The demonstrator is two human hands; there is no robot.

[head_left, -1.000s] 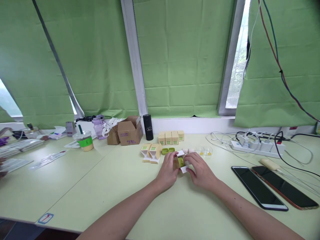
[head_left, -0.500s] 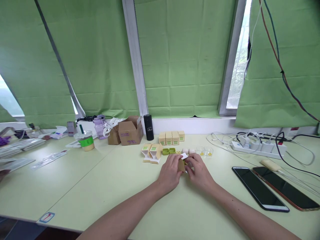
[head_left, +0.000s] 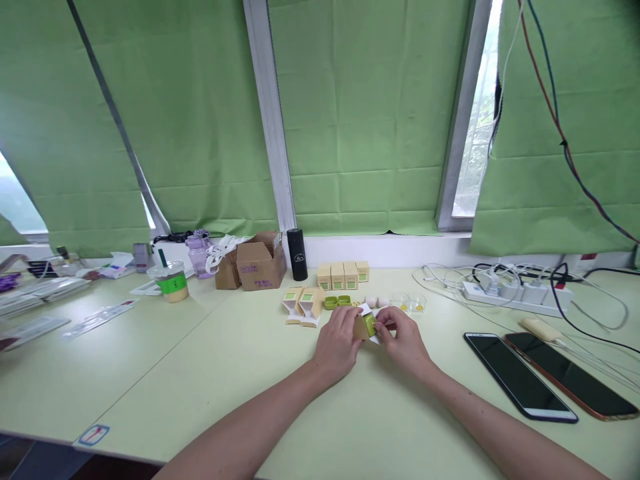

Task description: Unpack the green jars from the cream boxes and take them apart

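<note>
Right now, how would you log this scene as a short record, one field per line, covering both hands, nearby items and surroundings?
left: left hand holds a small carton, its white flaps open
right: right hand has its fingers at a green piece in the carton's opening; grip unclear
nearby: opened cartons, green containers, clear cups
behind: closed cartons, black cylinder, cardboard box
right side: two dark-screened phones, power strip
left side: drink cup
</note>
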